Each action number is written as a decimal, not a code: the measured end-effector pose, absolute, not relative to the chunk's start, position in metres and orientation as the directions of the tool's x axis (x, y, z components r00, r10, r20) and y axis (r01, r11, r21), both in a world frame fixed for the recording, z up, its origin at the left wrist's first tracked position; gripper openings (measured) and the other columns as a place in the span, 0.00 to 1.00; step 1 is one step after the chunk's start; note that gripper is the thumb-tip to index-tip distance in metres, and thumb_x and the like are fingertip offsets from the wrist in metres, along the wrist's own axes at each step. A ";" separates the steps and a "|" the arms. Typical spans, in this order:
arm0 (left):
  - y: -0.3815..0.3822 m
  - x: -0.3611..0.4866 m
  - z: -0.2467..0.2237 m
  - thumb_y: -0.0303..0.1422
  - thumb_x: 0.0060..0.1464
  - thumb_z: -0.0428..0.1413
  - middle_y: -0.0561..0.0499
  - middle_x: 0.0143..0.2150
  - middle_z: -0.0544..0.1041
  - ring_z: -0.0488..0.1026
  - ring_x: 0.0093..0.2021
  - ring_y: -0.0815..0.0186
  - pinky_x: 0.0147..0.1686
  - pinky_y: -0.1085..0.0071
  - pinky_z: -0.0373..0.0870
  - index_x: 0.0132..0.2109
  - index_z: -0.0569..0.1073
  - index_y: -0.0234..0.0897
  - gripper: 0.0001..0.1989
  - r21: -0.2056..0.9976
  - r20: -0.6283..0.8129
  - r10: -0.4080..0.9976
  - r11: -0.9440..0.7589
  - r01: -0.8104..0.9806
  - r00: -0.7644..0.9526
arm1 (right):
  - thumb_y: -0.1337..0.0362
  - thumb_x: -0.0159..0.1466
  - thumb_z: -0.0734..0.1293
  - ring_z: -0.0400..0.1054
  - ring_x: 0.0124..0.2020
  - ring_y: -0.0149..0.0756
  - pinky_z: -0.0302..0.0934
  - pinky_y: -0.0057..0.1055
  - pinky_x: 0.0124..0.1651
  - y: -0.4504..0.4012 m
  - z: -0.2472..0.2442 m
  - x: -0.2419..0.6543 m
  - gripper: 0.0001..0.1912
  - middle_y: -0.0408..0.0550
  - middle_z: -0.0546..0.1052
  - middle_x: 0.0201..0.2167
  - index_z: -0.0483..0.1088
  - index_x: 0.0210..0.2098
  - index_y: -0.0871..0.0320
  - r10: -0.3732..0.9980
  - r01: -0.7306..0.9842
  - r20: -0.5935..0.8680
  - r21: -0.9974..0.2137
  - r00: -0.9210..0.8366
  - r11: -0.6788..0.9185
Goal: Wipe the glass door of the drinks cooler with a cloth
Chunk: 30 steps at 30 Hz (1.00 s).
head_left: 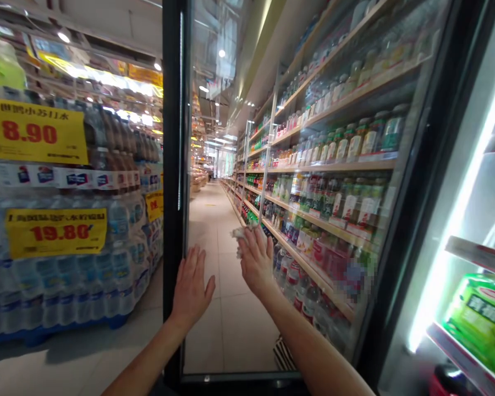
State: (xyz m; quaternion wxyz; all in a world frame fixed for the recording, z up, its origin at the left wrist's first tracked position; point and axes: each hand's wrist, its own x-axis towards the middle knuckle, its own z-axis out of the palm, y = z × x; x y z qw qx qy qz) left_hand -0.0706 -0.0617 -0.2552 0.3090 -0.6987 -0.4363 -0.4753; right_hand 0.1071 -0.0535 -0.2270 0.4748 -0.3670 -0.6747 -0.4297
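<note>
A tall fridge door with a black frame [174, 181] stands swung open in front of me, and its glass pane [231, 335] fills the middle of the view. My left hand [193, 286] lies flat at the left edge of the door, fingers stretched, holding nothing. Further right, my right hand [256, 261] presses a crumpled whitish cloth or tissue [238, 235] against the glass. Its fingers cover most of the cloth, so the exact kind is unclear. Bottled drinks and a long aisle show in the pane, as reflection or through it.
Stacked packs of bottled water [66, 291] stand left on a blue pallet [37, 334], with yellow price signs [56, 233]. At right is the lit fridge interior, with a shelf [470, 360] bearing a green drink package [480, 316]. Pale floor tiles [142, 319] run beside the door.
</note>
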 end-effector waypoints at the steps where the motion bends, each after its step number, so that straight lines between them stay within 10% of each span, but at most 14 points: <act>1: -0.061 -0.072 -0.256 0.33 0.56 0.47 0.36 0.66 0.49 0.46 0.66 0.52 0.59 0.50 0.53 0.66 0.39 0.33 0.35 -0.019 0.933 0.316 -0.431 0.902 0.171 | 0.72 0.62 0.57 0.37 0.67 0.39 0.30 0.47 0.65 -0.053 -0.227 0.106 0.17 0.49 0.67 0.56 0.66 0.50 0.58 0.087 0.905 0.957 0.228 -0.276 0.360; 17: -0.091 -0.112 -0.248 0.28 0.55 0.48 0.39 0.66 0.48 0.47 0.66 0.55 0.62 0.54 0.49 0.66 0.41 0.33 0.35 -0.091 0.956 0.219 -0.411 0.907 0.195 | 0.66 0.65 0.56 0.40 0.66 0.35 0.27 0.43 0.67 -0.054 -0.250 0.063 0.17 0.40 0.57 0.63 0.65 0.51 0.55 0.054 0.630 0.697 0.609 -0.715 0.481; 23: -0.088 -0.099 -0.254 0.29 0.54 0.47 0.35 0.64 0.53 0.47 0.66 0.55 0.61 0.53 0.46 0.65 0.43 0.30 0.34 -0.097 0.938 0.277 -0.372 0.923 0.210 | 0.70 0.63 0.56 0.36 0.67 0.39 0.27 0.48 0.66 -0.053 -0.226 0.098 0.18 0.45 0.65 0.59 0.65 0.52 0.57 0.116 0.839 0.881 0.387 -0.459 0.382; 30: -0.082 -0.086 -0.259 0.29 0.54 0.46 0.36 0.64 0.55 0.49 0.65 0.56 0.61 0.52 0.45 0.65 0.42 0.31 0.34 -0.137 0.918 0.299 -0.378 0.915 0.261 | 0.72 0.63 0.56 0.39 0.67 0.36 0.30 0.45 0.66 -0.064 -0.255 0.139 0.16 0.46 0.68 0.56 0.67 0.48 0.57 0.134 0.822 0.857 0.416 -0.497 0.390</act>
